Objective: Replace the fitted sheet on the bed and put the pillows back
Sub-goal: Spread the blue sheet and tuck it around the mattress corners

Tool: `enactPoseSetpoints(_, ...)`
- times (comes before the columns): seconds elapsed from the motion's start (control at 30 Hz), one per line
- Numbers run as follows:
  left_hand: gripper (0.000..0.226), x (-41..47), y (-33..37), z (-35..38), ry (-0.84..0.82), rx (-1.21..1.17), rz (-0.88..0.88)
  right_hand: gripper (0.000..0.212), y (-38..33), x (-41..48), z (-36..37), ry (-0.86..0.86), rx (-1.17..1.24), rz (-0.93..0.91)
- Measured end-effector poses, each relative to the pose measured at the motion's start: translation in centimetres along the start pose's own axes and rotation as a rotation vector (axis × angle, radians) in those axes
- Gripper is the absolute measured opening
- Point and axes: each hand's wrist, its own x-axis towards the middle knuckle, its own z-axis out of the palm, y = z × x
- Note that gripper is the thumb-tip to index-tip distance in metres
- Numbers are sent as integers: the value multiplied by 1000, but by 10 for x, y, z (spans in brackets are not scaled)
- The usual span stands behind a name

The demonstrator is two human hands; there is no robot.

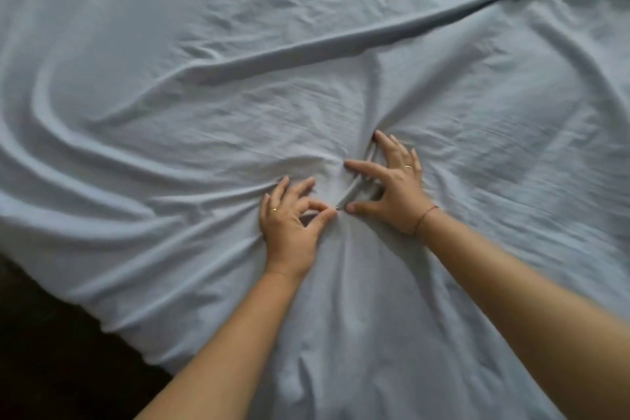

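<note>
Head view is showing a pale blue fitted sheet (pixel 238 112) spreading across almost the whole frame, loose and heavily creased. Only the lower left corner is showing anything else, a dark floor (pixel 51 351), with the sheet's edge running diagonally beside it. A long fold (pixel 341 43) is rising from the middle left of the frame toward the upper right.

Both bare forearms are reaching in from the bottom edge, and the two hands are lying on the sheet just below the centre of the frame, close together but not touching. The left hand (pixel 288 228) is pinching a small peak of the fabric between thumb and forefinger, while its other fingers are resting bent on the cloth. The right hand (pixel 395 191), just to the upper right of it, is spreading wide with arched fingers, its fingertips pressing down into the sheet and clasping nothing. A short raised crease is lying between its thumb and forefinger, running toward the left hand's pinch.

Wrinkles are fanning outward from the spot between the hands. A ring (pixel 273 209) is showing on the left hand, another ring (pixel 408 166) on the right, and a thin red bracelet (pixel 424 215) is circling the right wrist.
</note>
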Motion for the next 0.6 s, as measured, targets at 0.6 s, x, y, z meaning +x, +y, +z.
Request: enactPoseSetpoints(0.6, 18, -29, 17, -28, -83, -370, -351, 15, -42, -35, -15, -149, 185, -77)
